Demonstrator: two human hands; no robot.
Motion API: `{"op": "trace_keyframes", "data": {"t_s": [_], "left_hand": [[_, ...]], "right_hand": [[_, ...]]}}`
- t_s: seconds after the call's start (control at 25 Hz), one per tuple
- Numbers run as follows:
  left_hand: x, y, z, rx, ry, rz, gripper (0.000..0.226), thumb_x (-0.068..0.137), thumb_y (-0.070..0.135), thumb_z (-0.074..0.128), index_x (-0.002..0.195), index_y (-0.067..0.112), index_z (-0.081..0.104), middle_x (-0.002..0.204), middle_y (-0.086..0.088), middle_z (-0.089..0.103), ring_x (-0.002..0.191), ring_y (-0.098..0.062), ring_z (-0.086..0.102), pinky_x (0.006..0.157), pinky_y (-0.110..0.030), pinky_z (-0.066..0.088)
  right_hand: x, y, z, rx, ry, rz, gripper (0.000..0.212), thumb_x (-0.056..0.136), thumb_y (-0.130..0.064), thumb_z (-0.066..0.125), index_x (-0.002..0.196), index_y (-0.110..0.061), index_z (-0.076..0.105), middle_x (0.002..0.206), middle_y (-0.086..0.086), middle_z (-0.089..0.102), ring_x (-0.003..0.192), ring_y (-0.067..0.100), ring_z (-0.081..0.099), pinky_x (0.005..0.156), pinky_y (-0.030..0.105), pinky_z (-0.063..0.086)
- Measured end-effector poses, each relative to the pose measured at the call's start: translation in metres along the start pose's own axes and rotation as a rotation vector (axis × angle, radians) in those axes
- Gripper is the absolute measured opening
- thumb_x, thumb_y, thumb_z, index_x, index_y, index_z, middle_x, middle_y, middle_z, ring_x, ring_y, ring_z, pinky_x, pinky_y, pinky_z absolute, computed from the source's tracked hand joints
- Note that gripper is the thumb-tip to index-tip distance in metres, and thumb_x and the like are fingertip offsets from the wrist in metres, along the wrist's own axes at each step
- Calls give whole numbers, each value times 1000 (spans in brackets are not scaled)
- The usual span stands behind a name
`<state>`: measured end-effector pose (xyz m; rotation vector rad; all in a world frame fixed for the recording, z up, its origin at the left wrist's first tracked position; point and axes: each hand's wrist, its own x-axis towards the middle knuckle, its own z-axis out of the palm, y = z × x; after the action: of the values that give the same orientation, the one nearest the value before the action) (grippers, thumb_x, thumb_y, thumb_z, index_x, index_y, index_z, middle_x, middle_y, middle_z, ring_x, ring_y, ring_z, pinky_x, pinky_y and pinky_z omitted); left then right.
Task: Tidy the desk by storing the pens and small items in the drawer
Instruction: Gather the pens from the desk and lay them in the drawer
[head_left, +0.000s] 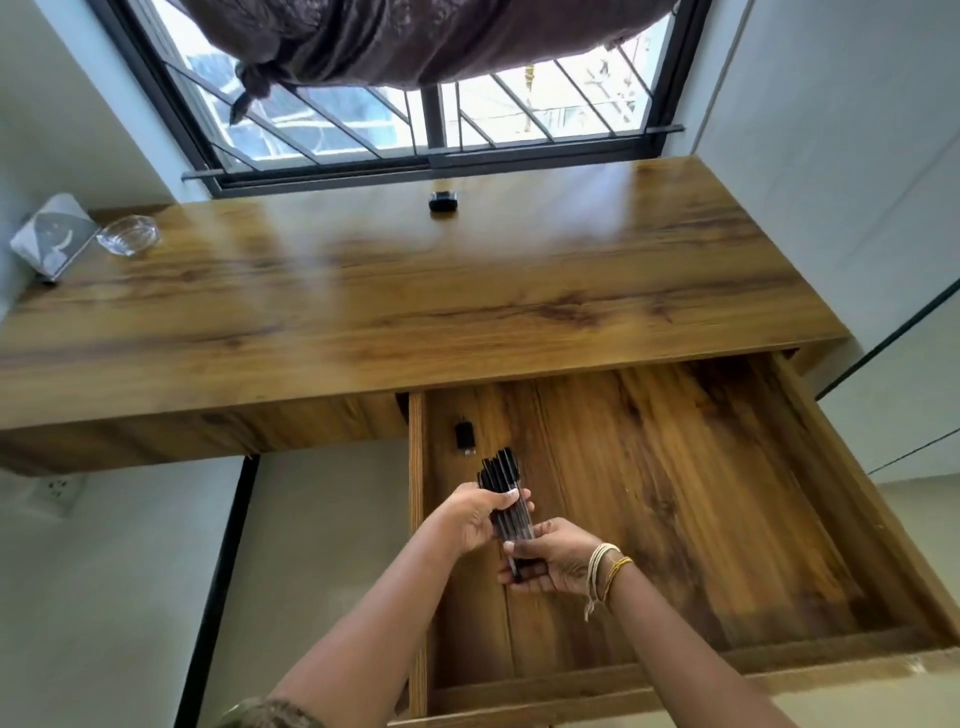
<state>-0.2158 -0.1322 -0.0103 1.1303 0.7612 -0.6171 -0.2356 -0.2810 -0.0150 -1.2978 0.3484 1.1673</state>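
**Pens bundled over open drawer — placement step in hand**

Obs: Both hands hold one bundle of clear-barrelled, black-capped pens (503, 499) above the left part of the pulled-out brown wooden drawer (810, 483). The left hand (480, 512) is clamped round the bundle's upper half, fingers curled over the barrels. The right hand (550, 558), with pale and yellow thread bands at the wrist, is closed on the lower ends. The caps point away from the person, toward the counter edge.

Obs: A small black item (464, 436) already lies on the drawer floor, just beyond the pen caps, near the left wall. Whether the bundle touches the drawer floor cannot be told.

Obs: The glossy wood-grain counter (415, 291) carries a small black box-like object (442, 200) near the window, and a clear glass dish (127, 235) beside a grey-and-white tilted card (49, 239) at the far left.

Judgement: The step in hand is storing the pens; the task looks well along. The next move calls for lowering the bundle flat beside the left wall, then loosening both hands together so the pens do not roll apart. The black box-like object likely remains to be fetched.
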Motion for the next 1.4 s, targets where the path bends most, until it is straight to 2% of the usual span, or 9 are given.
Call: {"op": "trace_keyframes", "data": {"t_s": [0.16, 0.36, 0.56, 0.76, 0.88, 1.04, 1.16, 1.24, 1.4], "left_hand": [[0, -10, -17, -1, 62, -11, 24, 92, -8, 52, 116, -9, 55, 106, -21, 68, 97, -32, 68, 85, -47, 55], [-2, -10, -30, -80, 45, -47, 21, 95, -5, 49, 115, -8, 53, 108, -21, 68, 95, -31, 67, 90, -48, 52], [0, -8, -34, -213, 18, -50, 20, 96, -3, 47, 115, -6, 53, 113, -21, 67, 100, -31, 67, 88, -46, 51], [1, -10, -33, -176, -3, -49, 23, 96, -2, 47, 118, -8, 53, 106, -18, 68, 95, -29, 67, 84, -45, 52], [7, -12, -31, -144, 24, -43, 27, 96, -3, 49, 121, -9, 52, 109, -20, 67, 93, -29, 68, 89, -48, 52], [20, -10, -31, -8, 189, -49, 41, 87, -4, 62, 126, -5, 48, 118, -23, 63, 105, -34, 64, 88, -46, 55], [28, -8, -31, 187, 310, -43, 42, 85, -3, 66, 123, -1, 48, 117, -20, 61, 103, -31, 63, 86, -42, 56], [30, -6, -30, 293, 344, -45, 42, 86, 1, 66, 124, 0, 46, 116, -18, 60, 103, -29, 61, 87, -40, 56], [29, -3, -27, 404, 346, -42, 53, 89, 0, 60, 137, 3, 38, 130, -18, 53, 118, -29, 54, 99, -42, 50]], "right_hand": [[16, 13, 12, -13, -17, 28, 11, 93, -7, 57, 101, 1, 59, 87, 17, 72, 84, 29, 71, 77, 40, 59], [23, 14, 19, -30, -32, 53, 9, 95, -5, 54, 99, -1, 60, 86, 17, 71, 79, 27, 73, 67, 36, 59], [23, 12, 14, -34, -72, 135, 12, 96, -5, 51, 97, 0, 61, 94, 20, 72, 92, 32, 71, 80, 41, 58], [22, 12, 11, 37, -130, 154, 16, 95, -6, 53, 106, 3, 58, 101, 23, 70, 100, 35, 69, 86, 43, 57], [27, 14, 16, 93, -74, 112, 19, 93, 0, 53, 110, 7, 56, 97, 23, 70, 94, 34, 69, 80, 41, 59], [38, 10, 23, 132, 26, 106, 18, 93, 2, 51, 109, 8, 56, 90, 20, 69, 86, 31, 70, 75, 39, 60], [47, 4, 26, 113, 92, 114, 16, 94, 3, 48, 107, 6, 57, 88, 19, 66, 84, 30, 68, 74, 38, 59], [53, 2, 27, 90, 121, 111, 20, 94, 2, 48, 111, 6, 58, 88, 19, 65, 83, 30, 67, 72, 37, 59], [62, 2, 30, -70, 179, 125, 35, 90, -10, 62, 122, 2, 54, 96, 19, 64, 82, 31, 68, 74, 40, 60]]}}
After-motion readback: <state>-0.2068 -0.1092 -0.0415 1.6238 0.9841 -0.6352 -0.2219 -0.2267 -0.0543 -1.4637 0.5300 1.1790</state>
